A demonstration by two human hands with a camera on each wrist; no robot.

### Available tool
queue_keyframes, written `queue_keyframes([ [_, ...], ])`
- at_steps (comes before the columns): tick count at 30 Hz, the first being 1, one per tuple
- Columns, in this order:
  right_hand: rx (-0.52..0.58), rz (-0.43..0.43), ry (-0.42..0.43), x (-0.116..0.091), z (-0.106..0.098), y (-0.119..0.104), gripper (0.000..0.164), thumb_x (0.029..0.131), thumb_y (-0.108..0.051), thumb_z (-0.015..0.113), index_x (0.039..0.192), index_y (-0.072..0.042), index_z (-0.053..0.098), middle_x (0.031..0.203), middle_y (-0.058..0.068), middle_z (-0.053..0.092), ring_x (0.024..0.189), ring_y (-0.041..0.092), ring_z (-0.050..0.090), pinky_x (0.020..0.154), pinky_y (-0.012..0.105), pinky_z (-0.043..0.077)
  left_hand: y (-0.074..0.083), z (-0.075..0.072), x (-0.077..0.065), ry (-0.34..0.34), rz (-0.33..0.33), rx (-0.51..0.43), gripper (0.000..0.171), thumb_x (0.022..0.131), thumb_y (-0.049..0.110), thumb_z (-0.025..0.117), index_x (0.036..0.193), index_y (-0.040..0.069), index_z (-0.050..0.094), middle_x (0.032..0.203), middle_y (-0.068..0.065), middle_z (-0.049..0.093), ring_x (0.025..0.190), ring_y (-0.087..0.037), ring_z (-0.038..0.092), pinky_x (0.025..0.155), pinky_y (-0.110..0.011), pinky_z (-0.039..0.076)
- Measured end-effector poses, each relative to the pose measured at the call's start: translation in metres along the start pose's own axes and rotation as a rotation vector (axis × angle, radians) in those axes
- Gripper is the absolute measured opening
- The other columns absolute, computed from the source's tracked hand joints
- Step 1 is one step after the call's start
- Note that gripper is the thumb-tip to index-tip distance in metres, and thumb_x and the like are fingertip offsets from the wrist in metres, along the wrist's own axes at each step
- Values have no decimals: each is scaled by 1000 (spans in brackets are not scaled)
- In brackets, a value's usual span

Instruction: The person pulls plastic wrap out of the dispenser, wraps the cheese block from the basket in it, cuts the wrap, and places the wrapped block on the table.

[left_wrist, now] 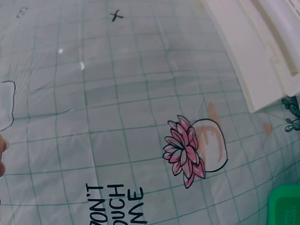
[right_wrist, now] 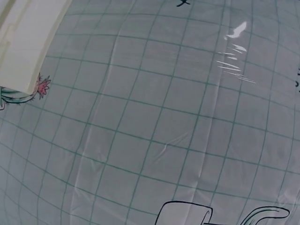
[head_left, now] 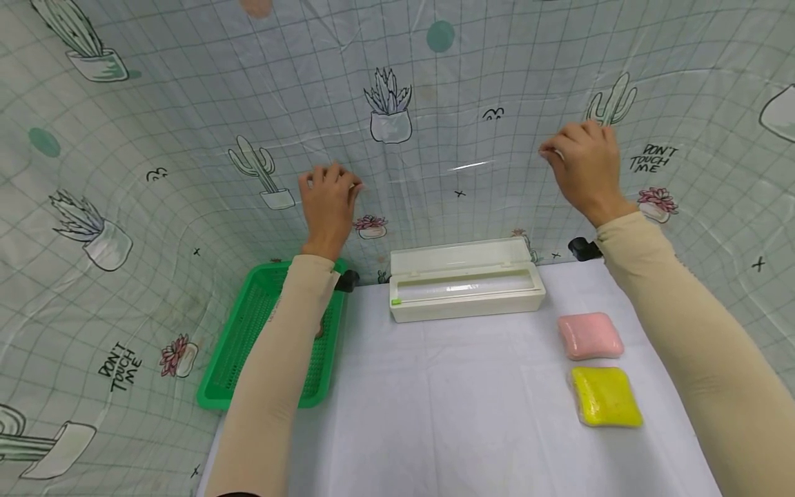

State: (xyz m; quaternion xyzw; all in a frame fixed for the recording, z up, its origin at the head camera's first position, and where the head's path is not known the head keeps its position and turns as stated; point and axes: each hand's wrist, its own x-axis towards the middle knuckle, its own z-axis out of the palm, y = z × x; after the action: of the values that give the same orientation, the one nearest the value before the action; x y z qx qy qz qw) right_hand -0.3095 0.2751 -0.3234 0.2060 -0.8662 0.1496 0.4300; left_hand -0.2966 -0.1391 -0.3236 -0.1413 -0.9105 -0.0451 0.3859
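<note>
Both hands are raised before the patterned backdrop, fingers curled and thumbs against fingertips. A sheet of clear plastic wrap [head_left: 470, 166] spans the space between them, visible mainly by its glints and faint creases. My left hand [head_left: 327, 203] pinches its left side; my right hand [head_left: 584, 166] pinches the right side, somewhat higher. Below stands a white plastic wrap dispenser [head_left: 466, 304], lid up, with a pale roll inside. In the right wrist view, bright reflections mark the plastic wrap [right_wrist: 232, 65]. Only a sliver of fingertips shows at the left wrist view's left edge.
A green basket [head_left: 214, 386] stands at the left, partly hidden by the left forearm, with a small brownish thing inside. On the white tablecloth [head_left: 459, 400] at right lie a pink wrapped packet [head_left: 590, 336] and a yellow wrapped packet [head_left: 606, 397].
</note>
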Motion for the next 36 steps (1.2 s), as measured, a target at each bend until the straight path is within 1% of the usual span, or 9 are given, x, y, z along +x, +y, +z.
queue_keyframes([
  [3,4,-2,-1,4,-3,-1,18,102,-12,70,103,6,75,100,24,69,101,49,56,91,62,40,-1,-3,2,6,-7,-6,23,103,30,66,106,11,80,111,-9,69,110,-33,57,103,-52,38],
  [8,1,12,5,9,-7,-1,19,103,-12,69,104,5,75,103,24,70,105,49,58,96,63,41,-1,-7,6,20,-8,-54,23,104,29,66,107,10,79,112,-10,68,109,-33,55,103,-52,37],
  [11,-3,20,9,11,-9,-2,19,103,-13,69,104,5,75,103,24,69,106,48,57,96,63,41,0,-9,8,31,-11,-72,23,104,28,66,106,10,79,111,-11,68,109,-34,55,103,-53,37],
  [18,-3,3,62,17,-12,-5,17,102,-10,71,101,6,76,99,23,69,100,46,56,95,62,41,-1,-14,12,41,-31,-68,24,105,29,64,107,10,79,114,-12,68,112,-35,56,106,-55,38],
  [23,5,-1,71,22,-16,-7,18,102,-10,70,102,7,76,99,24,69,98,46,55,94,62,40,-2,-17,15,57,-35,-58,24,105,29,64,107,10,79,114,-12,68,111,-35,56,105,-55,37],
  [30,22,3,93,29,-21,-11,17,102,-10,71,101,6,76,99,24,69,100,46,55,97,62,40,-4,-25,19,82,-43,-58,26,105,31,64,107,9,79,114,-12,68,111,-35,56,105,-55,36],
  [36,52,30,115,30,-25,-16,16,100,-10,72,100,5,77,100,23,69,103,45,56,101,61,39,-5,-30,19,104,-36,-63,28,105,33,63,106,10,79,114,-11,68,110,-35,55,105,-54,36],
])
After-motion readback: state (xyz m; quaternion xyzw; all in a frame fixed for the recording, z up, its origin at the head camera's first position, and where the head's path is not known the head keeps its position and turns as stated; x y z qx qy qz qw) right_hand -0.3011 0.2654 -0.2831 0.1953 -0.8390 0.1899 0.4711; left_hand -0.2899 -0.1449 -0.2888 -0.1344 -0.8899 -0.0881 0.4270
